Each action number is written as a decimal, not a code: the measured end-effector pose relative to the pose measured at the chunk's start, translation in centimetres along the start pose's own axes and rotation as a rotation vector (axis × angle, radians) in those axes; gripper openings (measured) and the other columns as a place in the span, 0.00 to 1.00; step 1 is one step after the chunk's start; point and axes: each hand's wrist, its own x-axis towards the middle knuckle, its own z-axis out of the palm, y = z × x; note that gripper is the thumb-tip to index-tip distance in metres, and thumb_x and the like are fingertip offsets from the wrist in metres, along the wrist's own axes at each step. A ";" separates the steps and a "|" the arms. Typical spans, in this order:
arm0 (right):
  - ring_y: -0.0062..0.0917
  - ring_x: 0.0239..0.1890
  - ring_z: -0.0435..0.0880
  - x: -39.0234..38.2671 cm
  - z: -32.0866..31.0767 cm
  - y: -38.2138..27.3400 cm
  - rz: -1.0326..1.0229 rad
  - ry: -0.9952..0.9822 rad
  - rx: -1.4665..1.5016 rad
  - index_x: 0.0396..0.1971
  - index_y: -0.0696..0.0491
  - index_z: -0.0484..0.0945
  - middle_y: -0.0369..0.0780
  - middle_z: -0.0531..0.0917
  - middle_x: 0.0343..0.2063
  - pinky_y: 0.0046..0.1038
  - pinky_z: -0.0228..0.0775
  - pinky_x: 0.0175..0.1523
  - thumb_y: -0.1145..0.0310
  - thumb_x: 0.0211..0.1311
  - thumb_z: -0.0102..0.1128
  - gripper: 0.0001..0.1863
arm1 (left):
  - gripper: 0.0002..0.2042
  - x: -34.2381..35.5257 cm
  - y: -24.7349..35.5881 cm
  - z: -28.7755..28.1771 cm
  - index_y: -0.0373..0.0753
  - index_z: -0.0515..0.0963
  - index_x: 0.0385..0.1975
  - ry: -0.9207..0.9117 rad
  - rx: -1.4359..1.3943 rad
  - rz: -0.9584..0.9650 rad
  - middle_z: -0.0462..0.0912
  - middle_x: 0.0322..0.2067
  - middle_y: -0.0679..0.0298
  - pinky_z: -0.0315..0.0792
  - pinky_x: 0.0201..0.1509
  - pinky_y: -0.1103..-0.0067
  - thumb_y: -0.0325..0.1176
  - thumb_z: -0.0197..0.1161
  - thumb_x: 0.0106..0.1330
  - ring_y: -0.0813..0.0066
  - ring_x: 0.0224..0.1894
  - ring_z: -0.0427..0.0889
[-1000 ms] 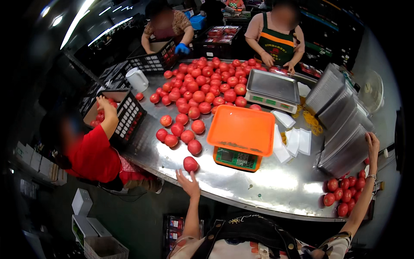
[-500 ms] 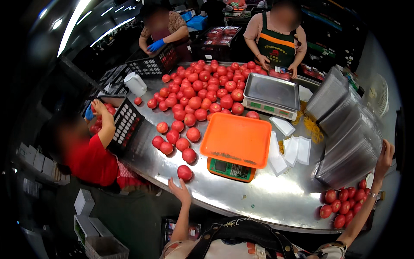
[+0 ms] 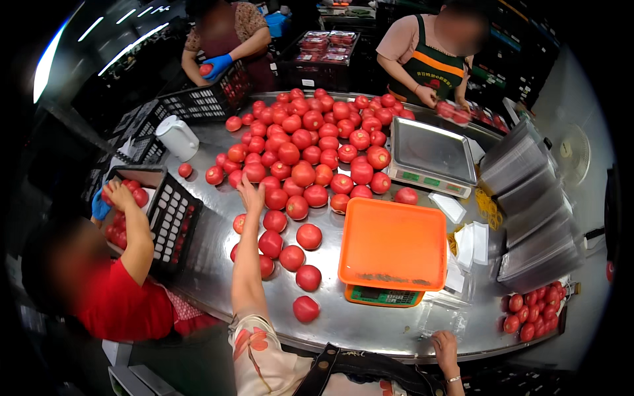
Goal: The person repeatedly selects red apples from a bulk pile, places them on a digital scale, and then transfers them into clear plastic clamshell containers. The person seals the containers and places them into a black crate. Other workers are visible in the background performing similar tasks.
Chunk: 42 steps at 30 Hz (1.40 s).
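Observation:
My left hand [image 3: 252,193] reaches into the pile of red tomatoes [image 3: 302,138], fingers apart at its near edge, holding nothing. My right hand [image 3: 444,344] is low at the table's front edge, fingers curled on a clear plastic bag [image 3: 441,315] beside the orange scale [image 3: 391,244]. More clear bags stand stacked [image 3: 531,218] at the right, above a small cluster of tomatoes [image 3: 531,313]. White pads [image 3: 479,243] and yellow rubber bands [image 3: 489,208] lie between scale and stack.
A co-worker in red [image 3: 119,297] handles tomatoes in a black crate [image 3: 170,228] at left. Across the steel table [image 3: 205,257], another [image 3: 234,63] works over a crate; one in an apron [image 3: 429,69] holds a pack. A steel scale [image 3: 432,152] and white jug [image 3: 177,140] stand on top.
My left hand has moved forward from the lone front tomato into the pile. My right hand has come down and left from the stack, and a clear bag now lies on the table.

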 end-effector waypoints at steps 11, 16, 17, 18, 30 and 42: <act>0.36 0.45 0.78 9.6 -6.1 -11.6 0.234 0.188 0.207 0.48 0.58 0.73 0.46 0.78 0.43 0.31 0.70 0.49 0.82 0.54 0.56 0.19 | 0.43 8.4 -1.0 1.9 0.50 0.60 0.62 -0.249 0.164 -0.241 0.64 0.56 0.45 0.69 0.57 0.57 0.45 0.75 0.43 0.40 0.54 0.72; 0.29 0.41 0.81 18.0 -5.4 -16.3 0.001 0.265 0.223 0.46 0.59 0.75 0.45 0.79 0.40 0.26 0.73 0.43 0.82 0.56 0.57 0.16 | 0.40 3.6 0.6 0.4 0.42 0.65 0.58 0.059 -0.421 0.148 0.70 0.52 0.51 0.68 0.59 0.63 0.36 0.78 0.41 0.52 0.54 0.72; 0.31 0.45 0.80 19.6 -4.9 -17.3 0.036 0.234 0.323 0.49 0.59 0.73 0.45 0.78 0.43 0.28 0.72 0.46 0.80 0.56 0.59 0.19 | 0.40 1.4 4.9 0.3 0.41 0.65 0.58 -0.079 -0.622 0.132 0.70 0.52 0.53 0.67 0.60 0.65 0.35 0.78 0.41 0.54 0.55 0.71; 0.33 0.49 0.78 22.1 -4.3 -18.5 0.029 0.170 0.439 0.53 0.58 0.72 0.45 0.77 0.47 0.29 0.71 0.50 0.78 0.56 0.61 0.22 | 0.40 -1.2 8.2 -2.0 0.40 0.65 0.58 -0.177 -0.788 0.092 0.69 0.53 0.54 0.67 0.61 0.67 0.33 0.78 0.41 0.56 0.55 0.71; 0.31 0.53 0.77 28.9 -1.7 -16.7 0.333 0.161 1.117 0.62 0.48 0.61 0.41 0.72 0.53 0.31 0.84 0.36 0.64 0.50 0.72 0.40 | 0.40 -5.0 14.7 1.4 0.43 0.59 0.65 -0.383 -0.015 0.543 0.60 0.61 0.45 0.59 0.62 0.55 0.45 0.71 0.52 0.43 0.63 0.60; 0.46 0.54 0.67 25.4 -2.7 -11.8 0.021 0.364 0.047 0.62 0.51 0.63 0.47 0.68 0.55 0.42 0.65 0.58 0.59 0.40 0.75 0.46 | 0.34 -7.4 17.5 0.5 0.39 0.68 0.56 -0.496 -0.382 0.337 0.71 0.52 0.51 0.67 0.60 0.66 0.35 0.73 0.45 0.54 0.56 0.71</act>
